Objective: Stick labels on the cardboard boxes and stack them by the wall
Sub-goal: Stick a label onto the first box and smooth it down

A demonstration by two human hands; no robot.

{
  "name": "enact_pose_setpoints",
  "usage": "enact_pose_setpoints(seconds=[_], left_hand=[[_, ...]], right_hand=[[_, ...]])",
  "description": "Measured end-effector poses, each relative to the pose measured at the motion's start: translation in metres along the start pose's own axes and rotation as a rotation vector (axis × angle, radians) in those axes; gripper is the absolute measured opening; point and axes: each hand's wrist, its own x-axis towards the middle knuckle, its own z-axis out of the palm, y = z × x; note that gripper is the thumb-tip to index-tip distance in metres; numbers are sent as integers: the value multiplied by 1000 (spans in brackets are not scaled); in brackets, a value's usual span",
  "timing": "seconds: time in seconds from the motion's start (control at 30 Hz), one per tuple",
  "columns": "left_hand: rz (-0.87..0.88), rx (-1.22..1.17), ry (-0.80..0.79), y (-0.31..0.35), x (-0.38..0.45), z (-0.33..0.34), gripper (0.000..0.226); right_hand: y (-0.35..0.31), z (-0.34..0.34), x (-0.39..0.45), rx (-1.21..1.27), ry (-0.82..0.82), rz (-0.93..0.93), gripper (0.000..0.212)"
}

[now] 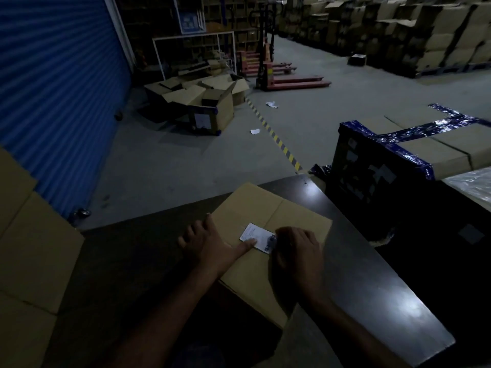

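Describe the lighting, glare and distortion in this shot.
Head view: dim overall, the far stacked boxes nearly lost in shadow; bright glare patches on the dark glossy table; the white label stands out on the cardboard box; wide-angle bending curves the blue roller shutter and table edges.

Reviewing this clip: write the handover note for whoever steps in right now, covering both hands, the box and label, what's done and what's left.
Left hand: rests on the cardboard box, thumb pressing the left part of the white label.
Right hand: fingers curled over the label's right end, apparently smoothing it down; the exact contact is hidden.
The box lies flat on the dark table, label on its top face.
Done: label placed on this box.
Left: finish pressing it down, then carry the box to the wall stack. More plain boxes stand at the left by the blue shutter.
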Motion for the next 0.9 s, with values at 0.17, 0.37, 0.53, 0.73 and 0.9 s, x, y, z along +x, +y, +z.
enact_pose_setpoints(seconds=[0.17, 0.37, 0.53, 0.73, 0.9], left_hand=[[-11, -57, -86, -2, 5, -9, 140], [106, -53, 27, 16, -2, 7, 139], [115, -41, 70, 11, -2, 11, 139], [100, -70, 90, 9, -2, 13, 141], [114, -60, 105, 9, -3, 14, 141]], right_hand=[[14, -17, 21, -4, -141, -111, 24], [7, -17, 24, -51, -154, -100, 29], [6, -15, 29, -15, -163, -18, 20], [9, -13, 30, 16, -106, -26, 21], [9, -16, 40, 5, -233, 21, 23]])
